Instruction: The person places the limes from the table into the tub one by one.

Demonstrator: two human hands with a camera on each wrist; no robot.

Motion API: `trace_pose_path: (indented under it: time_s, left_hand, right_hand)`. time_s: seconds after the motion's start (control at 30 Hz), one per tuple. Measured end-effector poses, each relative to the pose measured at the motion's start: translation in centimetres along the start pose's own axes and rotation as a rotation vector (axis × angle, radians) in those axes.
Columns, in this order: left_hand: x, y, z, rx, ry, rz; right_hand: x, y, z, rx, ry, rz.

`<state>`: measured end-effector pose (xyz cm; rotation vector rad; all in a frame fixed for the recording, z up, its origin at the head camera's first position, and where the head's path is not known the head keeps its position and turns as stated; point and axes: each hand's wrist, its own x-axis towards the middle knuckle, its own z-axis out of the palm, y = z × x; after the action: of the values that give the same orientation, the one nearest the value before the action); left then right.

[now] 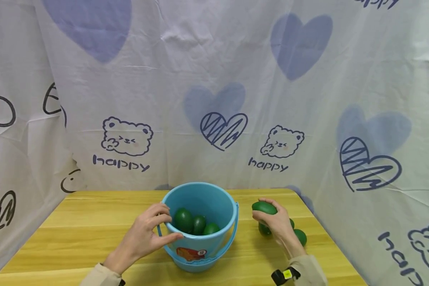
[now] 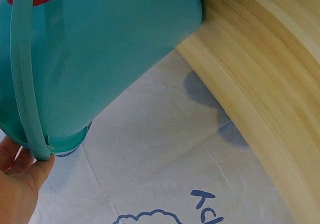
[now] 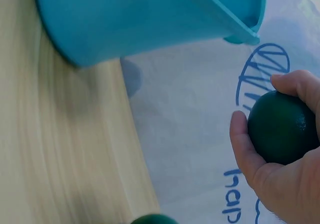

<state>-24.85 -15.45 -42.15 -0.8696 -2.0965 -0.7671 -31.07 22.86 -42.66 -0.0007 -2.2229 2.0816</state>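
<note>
Status: bucket (image 1: 200, 226) sits near the front edge of the table (image 1: 93, 222), about mid-width. Three green fruits (image 1: 196, 224) already inside.

Left hand (image 1: 144, 238) curls over the bucket's left rim, thumb on the outer wall, fingers hooked at the lip. The left wrist view shows only skin by the handle (image 2: 27, 108).

Right hand (image 1: 277, 222) is wrapped around one fruit (image 1: 264, 207), lifted off the table toward the right edge, level with the bucket rim but apart from it. The right wrist view confirms thumb and fingers cupping it (image 3: 281, 128).

Left on the table: at least two more fruits (image 1: 299, 236) under and behind the right hand, partly hidden, so exact count unclear.

My read: roughly half loaded; one in transit, the rest pending.
</note>
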Motion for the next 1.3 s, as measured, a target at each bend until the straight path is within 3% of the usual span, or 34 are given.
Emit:
trace_pose_path:
  time_s: [0.27, 0.57, 1.03, 1.3]
  left_hand:
    - [0.0, -0.1, -0.1, 0.000, -0.008, -0.002]
    - [0.0, 0.0, -0.1, 0.005, -0.001, -0.007]
    - [0.0, 0.2, -0.1, 0.012, 0.006, -0.012]
    - [-0.1, 0.2, 0.1, 0.013, 0.004, -0.012]
  right_hand:
    - [-0.3, -1.7, 0.7, -0.039, -0.005, -0.009]
    - [-0.7, -3.7, 1.9, -0.002, -0.052, -0.070]
    - [-1.3, -5.5, 4.1, -0.027, -0.143, -0.130]
    - [-1.2, -5.6, 5.1, 0.023, -0.166, -0.116]
